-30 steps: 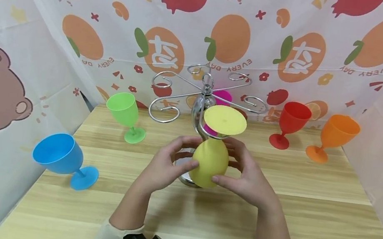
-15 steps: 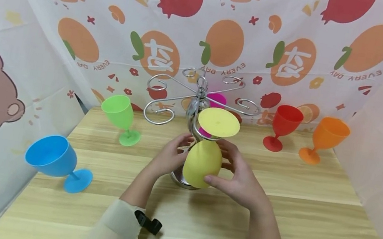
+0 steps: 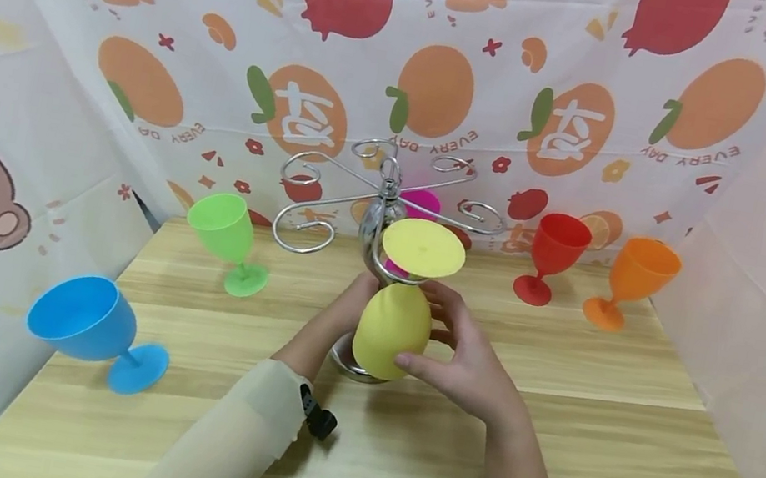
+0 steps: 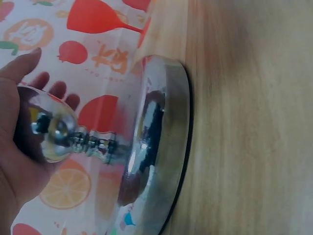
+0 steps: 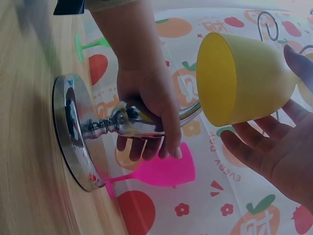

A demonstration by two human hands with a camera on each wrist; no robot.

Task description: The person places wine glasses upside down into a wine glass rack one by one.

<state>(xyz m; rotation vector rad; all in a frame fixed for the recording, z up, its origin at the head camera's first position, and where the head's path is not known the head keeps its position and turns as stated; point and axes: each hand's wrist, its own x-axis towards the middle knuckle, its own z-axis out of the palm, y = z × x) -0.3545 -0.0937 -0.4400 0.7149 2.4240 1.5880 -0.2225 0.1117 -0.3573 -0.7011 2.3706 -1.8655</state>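
A yellow goblet (image 3: pixel 392 332) hangs upside down from a front hook of a silver stemware rack (image 3: pixel 372 224), its foot above the wire. My right hand (image 3: pixel 457 353) holds its bowl, thumb at the front near the rim and the other fingers around the far side. My left hand (image 5: pixel 151 93) grips the rack's shiny bulging post (image 5: pixel 139 117), just above the round base (image 4: pixel 156 142). In the head view the goblet and the left forearm hide much of that grip. The left wrist view shows the fingers curved around the bulge.
A magenta goblet (image 5: pixel 168 166) stands behind the rack. Green (image 3: pixel 223 227) and blue goblets (image 3: pixel 84 316) are on the left, red (image 3: pixel 559 243) and orange ones (image 3: pixel 642 270) at the back right. Curled wire arms (image 3: pixel 304 230) spread from the rack's top. Printed cloth (image 3: pixel 355 40) closes the back.
My left hand has left the yellow goblet and moved behind it onto the rack's post. The right hand stays at the goblet. The whole scene has shifted slightly left and down in view.
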